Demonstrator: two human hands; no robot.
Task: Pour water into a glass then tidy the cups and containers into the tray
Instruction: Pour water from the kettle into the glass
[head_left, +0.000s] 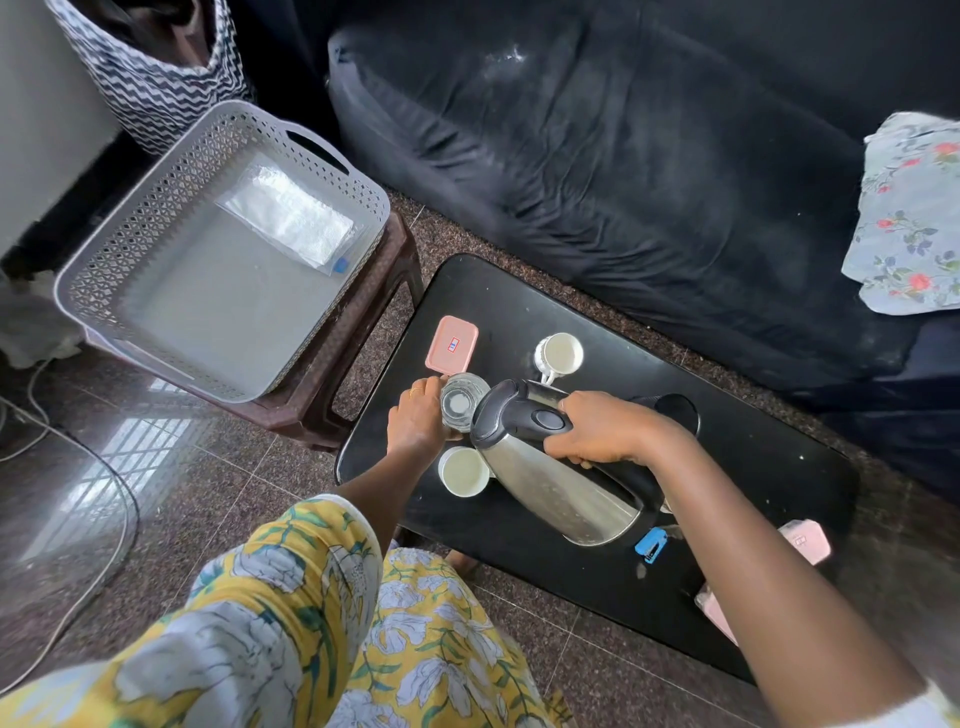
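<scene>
Kettle (561, 483) leans with its spout just beside the glass (464, 402), its long axis running back from the glass toward the person's right. The right grip (597, 431) wraps the kettle's handle. The left grip (418, 415) curls round the glass, which stands on the tabletop (753, 467). The tray (88, 291) sits well apart, left of the glass.

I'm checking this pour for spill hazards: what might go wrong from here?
The kettle, tilted in the right hand, could overshoot the narrow glass and wet the black table. Its body hangs close by the paper cup and might tip it. The left hand holds the glass, so splashes would likely hit it.
</scene>
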